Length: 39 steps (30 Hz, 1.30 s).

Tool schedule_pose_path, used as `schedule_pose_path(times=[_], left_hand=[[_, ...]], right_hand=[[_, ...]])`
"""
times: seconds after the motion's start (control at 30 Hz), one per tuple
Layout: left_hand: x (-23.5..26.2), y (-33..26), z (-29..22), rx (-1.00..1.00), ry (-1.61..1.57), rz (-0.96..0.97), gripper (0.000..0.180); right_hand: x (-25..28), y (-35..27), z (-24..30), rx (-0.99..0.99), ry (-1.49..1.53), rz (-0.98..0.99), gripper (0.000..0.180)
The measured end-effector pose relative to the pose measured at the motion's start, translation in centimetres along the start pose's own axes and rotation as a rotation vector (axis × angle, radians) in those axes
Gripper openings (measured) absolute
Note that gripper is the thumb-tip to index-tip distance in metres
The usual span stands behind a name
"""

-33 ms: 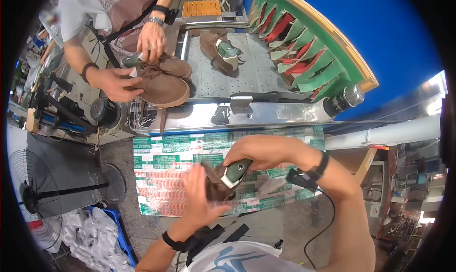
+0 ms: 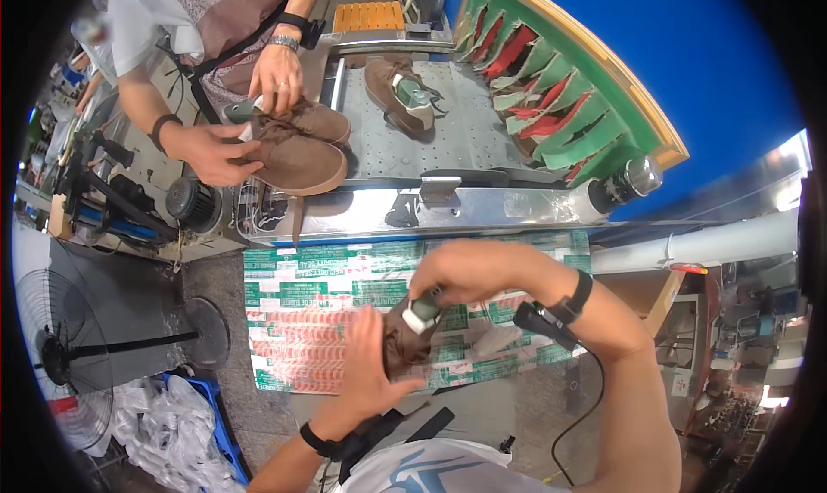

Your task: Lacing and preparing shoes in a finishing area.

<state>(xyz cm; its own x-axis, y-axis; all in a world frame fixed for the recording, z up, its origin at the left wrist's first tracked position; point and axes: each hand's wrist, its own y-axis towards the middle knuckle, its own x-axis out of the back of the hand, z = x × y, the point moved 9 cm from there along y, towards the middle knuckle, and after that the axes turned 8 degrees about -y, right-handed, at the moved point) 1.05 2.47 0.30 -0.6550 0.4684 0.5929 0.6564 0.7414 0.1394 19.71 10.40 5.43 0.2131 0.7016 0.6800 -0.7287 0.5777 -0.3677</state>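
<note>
My right hand [image 2: 465, 273] grips a brown lace-up shoe [image 2: 405, 347] at its heel end. A green shoe last with a white part [image 2: 422, 312] shows in the shoe's opening. The shoe's toe points down toward me, and it looks blurred. Close by its left side is my left hand [image 2: 366, 364], fingers stretched and thumb apart; whether the palm touches the shoe I cannot tell. Both hands are over a worktop covered with green, white and red printed tape [image 2: 293, 321].
Across the bench, a co-worker's hands [image 2: 215, 153] hold brown shoes [image 2: 301, 166]. Another brown shoe [image 2: 392, 88] lies on the perforated metal conveyor [image 2: 465, 140], before a green-and-red strip curtain [image 2: 551, 114]. A fan [image 2: 60, 351] and a blue crate of plastic bags [image 2: 168, 424] are at left.
The shoe in my right hand has turned and tilted slightly, so less of the green last shows. My left hand has shifted a little to the right.
</note>
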Motion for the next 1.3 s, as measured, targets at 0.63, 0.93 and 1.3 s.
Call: schedule_pose_path(times=[0.63,0.93,1.3], left_hand=[[-5.3,0.6,3.9,0.367,-0.222,-0.029,0.108],[-6.6,-0.2,4.2,0.351,-0.393,-0.008,0.103],[-3.2,0.9,2.5,0.232,-0.29,-0.185,0.085]], right_hand=[[18.5,5.4,-31.0,-0.699,0.568,-1.04,0.068],[9.5,-5.3,-18.4,-0.218,1.429,-1.169,0.056],[-11.1,-14.2,-5.3,0.146,1.462,-1.017,0.085]])
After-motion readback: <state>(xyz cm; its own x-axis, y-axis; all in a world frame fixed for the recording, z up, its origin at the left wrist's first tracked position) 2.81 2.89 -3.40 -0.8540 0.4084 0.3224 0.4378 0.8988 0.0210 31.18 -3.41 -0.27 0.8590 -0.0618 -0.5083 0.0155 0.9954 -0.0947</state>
